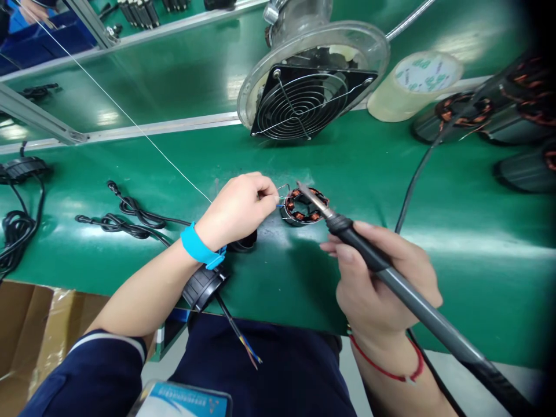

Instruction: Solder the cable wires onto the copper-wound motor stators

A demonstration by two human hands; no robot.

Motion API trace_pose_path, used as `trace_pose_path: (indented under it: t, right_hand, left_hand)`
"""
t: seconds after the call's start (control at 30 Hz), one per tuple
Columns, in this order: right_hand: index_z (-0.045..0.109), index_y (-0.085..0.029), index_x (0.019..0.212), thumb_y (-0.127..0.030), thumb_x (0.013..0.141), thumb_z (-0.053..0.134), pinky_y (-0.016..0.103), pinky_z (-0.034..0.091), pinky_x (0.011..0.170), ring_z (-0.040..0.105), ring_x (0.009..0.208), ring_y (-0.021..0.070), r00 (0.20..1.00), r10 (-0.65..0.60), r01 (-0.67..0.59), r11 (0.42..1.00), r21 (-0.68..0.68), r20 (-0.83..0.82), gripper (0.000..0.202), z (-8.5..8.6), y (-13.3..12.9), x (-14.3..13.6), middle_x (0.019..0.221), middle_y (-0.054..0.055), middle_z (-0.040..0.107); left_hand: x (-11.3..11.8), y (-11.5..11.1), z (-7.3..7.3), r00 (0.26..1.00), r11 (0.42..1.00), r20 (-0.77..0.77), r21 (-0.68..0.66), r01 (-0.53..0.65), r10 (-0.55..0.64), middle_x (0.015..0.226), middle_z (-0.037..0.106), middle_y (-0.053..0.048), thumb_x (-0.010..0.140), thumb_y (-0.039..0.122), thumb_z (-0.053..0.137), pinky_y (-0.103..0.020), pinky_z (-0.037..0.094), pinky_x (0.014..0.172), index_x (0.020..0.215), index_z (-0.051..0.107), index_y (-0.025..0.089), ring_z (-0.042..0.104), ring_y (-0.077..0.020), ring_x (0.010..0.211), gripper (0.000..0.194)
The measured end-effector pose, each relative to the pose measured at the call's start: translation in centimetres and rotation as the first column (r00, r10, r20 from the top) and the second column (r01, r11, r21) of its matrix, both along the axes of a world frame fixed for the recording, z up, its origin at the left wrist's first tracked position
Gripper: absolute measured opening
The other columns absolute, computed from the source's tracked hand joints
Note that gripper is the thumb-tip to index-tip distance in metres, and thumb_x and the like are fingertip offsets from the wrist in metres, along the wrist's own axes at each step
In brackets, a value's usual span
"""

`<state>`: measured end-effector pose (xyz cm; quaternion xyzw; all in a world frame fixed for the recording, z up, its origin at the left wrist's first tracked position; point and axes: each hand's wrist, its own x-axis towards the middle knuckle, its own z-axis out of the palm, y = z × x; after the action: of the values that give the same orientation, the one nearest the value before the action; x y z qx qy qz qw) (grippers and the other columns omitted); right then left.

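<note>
While the person sits at the near edge of the green worktop (456, 243), both hands work over one small part just ahead of them. Right hand (382, 284): fingers curled and pressed around the dark grip of a soldering iron (391, 275), held pen-fashion, its tip slanting up and left to touch the top of the stator (304, 207). The iron's cable runs off the near right corner. Left hand (237, 211): blue wrist strap (200, 248) on the wrist, fingertips pinched on a fine wire at the stator's left rim. A thin strand of solder wire (130, 119) runs taut from that hand toward the far left corner.

The stator, a ring of copper windings, lies flat on the worktop between the two hands, closer to the near edge than the far one. Under the left wrist sits a black round housing (202, 286) with a multicolour lead hanging over the near edge.

Judgement: joint is in progress, iron tip and wire meet at the winding; whether solder has flowed is too small to tell. Lead still held, so not finished.

Further left lie coiled black cables (130, 217). Beyond the stator stands a fume fan (306, 98) with wire grille. Toward the far right, a tape roll (414, 84), then more wound stators (464, 116), blurred at the edge.
</note>
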<state>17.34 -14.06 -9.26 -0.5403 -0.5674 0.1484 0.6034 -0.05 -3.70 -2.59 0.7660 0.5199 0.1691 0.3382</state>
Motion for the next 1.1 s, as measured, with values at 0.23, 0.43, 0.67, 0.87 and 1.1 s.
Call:
trace_pose_path:
  t: [0.23, 0.43, 0.67, 0.87, 1.1]
  right_hand:
    - [0.058, -0.029, 0.127, -0.032, 0.096, 0.056, 0.042, 0.057, 0.085, 0.069, 0.098, 0.0233, 0.989, 0.141, -0.126, 0.968, -0.216, 0.054, 0.031, 3.4, 3.0, 0.0, 0.102, 0.003, 0.072]
    - [0.049, -0.031, 0.128, -0.028, 0.086, 0.062, 0.050, 0.048, 0.096, 0.063, 0.109, 0.0262, 0.972, 0.204, -0.174, 0.959, -0.225, 0.120, 0.044, 1.6, 4.8, -1.4, 0.115, 0.004, 0.067]
    - [0.050, -0.029, 0.124, -0.025, 0.087, 0.057, 0.053, 0.045, 0.097, 0.064, 0.103, 0.0253, 0.972, 0.192, -0.163, 0.967, -0.198, 0.139, 0.038, 0.4, 4.4, -2.0, 0.105, 0.003, 0.069]
    - [0.048, -0.027, 0.127, -0.024, 0.086, 0.060, 0.050, 0.045, 0.091, 0.063, 0.097, 0.0254, 0.980, 0.087, -0.063, 0.988, -0.138, 0.178, 0.044, 0.1, 4.3, -2.4, 0.098, 0.004, 0.069]
    - [0.050, -0.026, 0.124, -0.024, 0.087, 0.059, 0.048, 0.041, 0.095, 0.063, 0.095, 0.0227, 0.968, 0.100, -0.069, 0.988, -0.141, 0.229, 0.038, 0.4, 4.4, -3.2, 0.092, 0.001, 0.070]
  left_hand:
    - [0.0, 0.1, 0.0, 1.000, 1.000, 0.001, 0.001, 0.001, -0.001, 0.078, 0.065, -0.002, 0.083, 0.010, 0.054, -0.028, 0.044, 0.077, 0.069, 0.063, 0.014, 0.055, -0.0126, 0.075, 0.017]
    - [0.0, 0.1, 0.2, 1.000, 1.000, 0.000, 0.003, 0.006, -0.006, 0.074, 0.062, -0.001, 0.083, 0.010, 0.054, -0.027, 0.044, 0.076, 0.069, 0.062, 0.014, 0.054, -0.0127, 0.073, 0.017]
    - [0.0, 0.0, 0.3, 1.000, 1.000, -0.012, 0.003, 0.002, -0.002, 0.071, 0.058, 0.000, 0.083, 0.010, 0.053, -0.027, 0.043, 0.073, 0.068, 0.063, 0.014, 0.052, -0.0119, 0.069, 0.019]
    - [-0.1, 0.1, 0.1, 1.000, 1.000, 0.006, 0.000, 0.006, -0.006, 0.072, 0.060, 0.000, 0.083, 0.011, 0.056, -0.027, 0.044, 0.075, 0.070, 0.066, 0.013, 0.052, -0.0116, 0.068, 0.017]
    - [-0.6, -0.1, -0.3, 0.997, 0.999, 0.067, 0.040, 0.023, -0.025, 0.078, 0.065, -0.002, 0.085, 0.012, 0.057, -0.028, 0.047, 0.076, 0.075, 0.069, 0.014, 0.058, -0.0135, 0.075, 0.015]
